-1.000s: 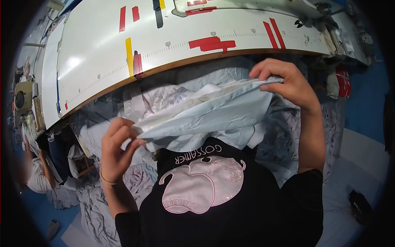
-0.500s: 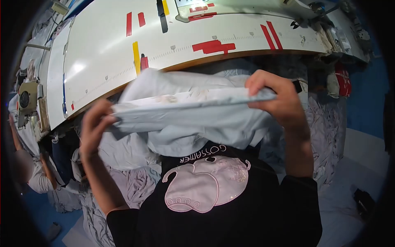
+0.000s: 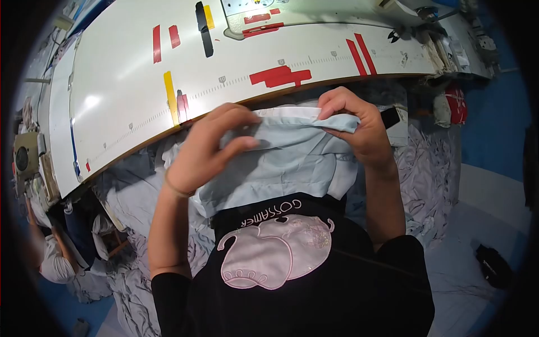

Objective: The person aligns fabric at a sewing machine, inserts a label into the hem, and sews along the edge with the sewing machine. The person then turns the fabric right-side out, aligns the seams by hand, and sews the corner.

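A light blue cloth (image 3: 275, 163) with a white strip along its upper edge hangs across my lap, in front of the table. My right hand (image 3: 364, 126) pinches the folded top edge at its right end, thumb on one side and fingers on the other. Over the left part of the cloth is my left hand (image 3: 209, 143), its thumb and fingers spread apart and slightly blurred. Its fingertips point right, toward the strip. The lower part of the cloth lies gathered against my black shirt (image 3: 359, 281).
A white sewing table (image 3: 123, 73) with a printed ruler and red, yellow and black tape spans the front. A machine base (image 3: 264, 11) is at its far side. Piles of pale cloth (image 3: 421, 185) lie right and left below. Another person (image 3: 59, 258) sits at far left.
My left hand has come off the cloth's left end and moved right, fingers opening. My right hand still grips the edge and has shifted slightly left. The stretched cloth now hangs slacker.
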